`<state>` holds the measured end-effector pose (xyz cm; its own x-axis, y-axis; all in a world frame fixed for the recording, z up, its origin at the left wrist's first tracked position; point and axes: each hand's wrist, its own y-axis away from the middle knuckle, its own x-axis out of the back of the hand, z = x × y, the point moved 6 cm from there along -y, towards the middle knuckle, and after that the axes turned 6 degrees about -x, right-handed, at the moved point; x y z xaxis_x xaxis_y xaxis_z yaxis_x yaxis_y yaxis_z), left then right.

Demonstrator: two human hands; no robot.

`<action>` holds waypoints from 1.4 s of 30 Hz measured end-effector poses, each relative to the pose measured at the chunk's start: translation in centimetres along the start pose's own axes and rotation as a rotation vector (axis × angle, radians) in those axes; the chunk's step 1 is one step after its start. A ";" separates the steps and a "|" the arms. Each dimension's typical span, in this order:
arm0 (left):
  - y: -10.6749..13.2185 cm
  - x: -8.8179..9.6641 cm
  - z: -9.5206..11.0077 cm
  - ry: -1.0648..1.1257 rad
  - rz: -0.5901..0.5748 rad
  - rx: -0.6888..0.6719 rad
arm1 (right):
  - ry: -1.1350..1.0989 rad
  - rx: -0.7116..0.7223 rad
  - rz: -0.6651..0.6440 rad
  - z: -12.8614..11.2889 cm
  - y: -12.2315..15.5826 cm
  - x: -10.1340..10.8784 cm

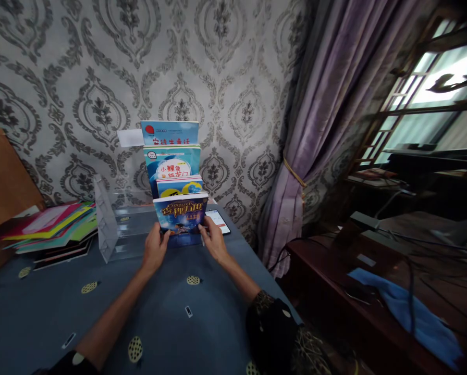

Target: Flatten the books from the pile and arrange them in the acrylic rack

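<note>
Your left hand (155,246) and right hand (213,239) grip the dark-blue book (182,223) at opposite edges, in front of lighter blue books (151,162).

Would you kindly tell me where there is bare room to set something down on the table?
Bare but for motifs: the blue tablecloth between the forearms, and left of the left forearm, before the colored sheets. Crowded: around the clear rack, books, left hand, right hand and phone.

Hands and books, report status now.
Left hand and right hand gripping front book by its sides. Other books stepped up behind. Phone lying beyond right hand.
</note>
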<state>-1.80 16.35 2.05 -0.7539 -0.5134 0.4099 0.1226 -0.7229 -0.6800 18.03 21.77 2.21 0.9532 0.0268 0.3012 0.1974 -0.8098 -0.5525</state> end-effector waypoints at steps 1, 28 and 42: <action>0.2 0.0 -0.1 -0.018 0.019 -0.007 | 0.015 0.001 0.007 0.1 0.1 0.0; 0.5 0.8 -1.1 -0.030 0.043 0.008 | 0.244 0.115 -0.051 -2.2 -1.5 -0.2; 0.7 0.7 -1.8 -0.042 0.072 0.002 | 0.335 0.131 -0.043 -2.9 -2.1 0.1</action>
<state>-3.40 16.36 0.79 -0.7153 -0.5833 0.3849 0.1773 -0.6842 -0.7074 17.03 21.74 5.63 0.8198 -0.1517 0.5521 0.2840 -0.7296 -0.6221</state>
